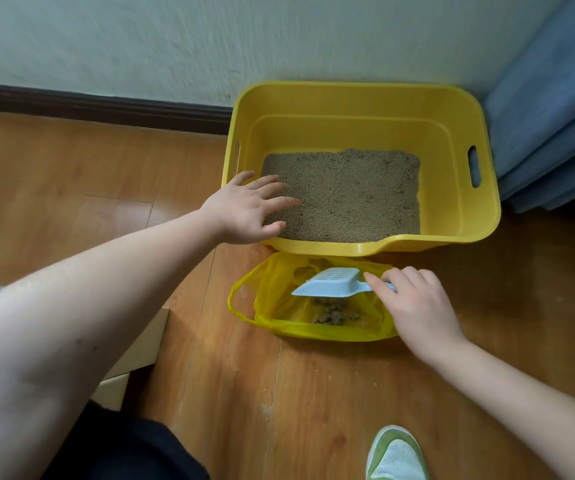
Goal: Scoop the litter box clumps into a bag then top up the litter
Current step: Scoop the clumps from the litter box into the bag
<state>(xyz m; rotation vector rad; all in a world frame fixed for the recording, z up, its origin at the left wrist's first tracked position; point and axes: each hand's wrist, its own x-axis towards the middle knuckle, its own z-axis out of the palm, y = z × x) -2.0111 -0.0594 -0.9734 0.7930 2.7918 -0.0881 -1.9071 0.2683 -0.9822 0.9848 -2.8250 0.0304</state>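
Partly hidden: scoop (331, 284) handle, clumps (334, 315).

litter box (459, 216) 1 | bag (279, 306) 1 | scoop (331, 284) 1 | hands 2 | shoe (396, 453) 1

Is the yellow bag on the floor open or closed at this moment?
Open. The yellow bag lies with its mouth spread wide, dark clumps visible inside, and the scoop sits over the opening.
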